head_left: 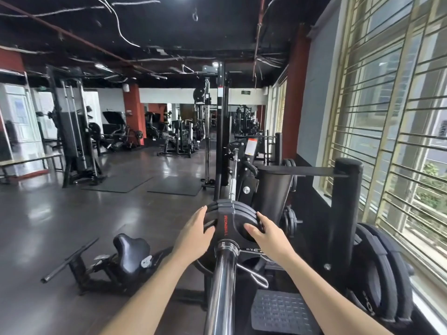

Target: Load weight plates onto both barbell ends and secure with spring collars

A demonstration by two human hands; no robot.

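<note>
A person is standing at the near end of a chrome barbell point(221, 284), its long axis running straight away from the viewer. Open glossy floor point(79, 221) is lying to the left; a plate rack point(344, 213) and barred window point(396, 131) are crowding the right. Black rubbery round weight plates point(231, 220) are sitting stacked on the smooth sleeve. The left hand point(196, 234) and right hand point(268, 234) are pressing the outer plate's face with relaxed, nearly straight fingers. A wire spring collar point(255, 274) is hanging just beside the sleeve

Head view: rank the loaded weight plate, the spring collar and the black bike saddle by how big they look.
1. Loaded weight plate, largest.
2. Bike saddle.
3. Spring collar, smallest.
The collar's loose wire handles trail toward the camera; counting them, it rivals the saddle, so that pair is unsure.
</note>
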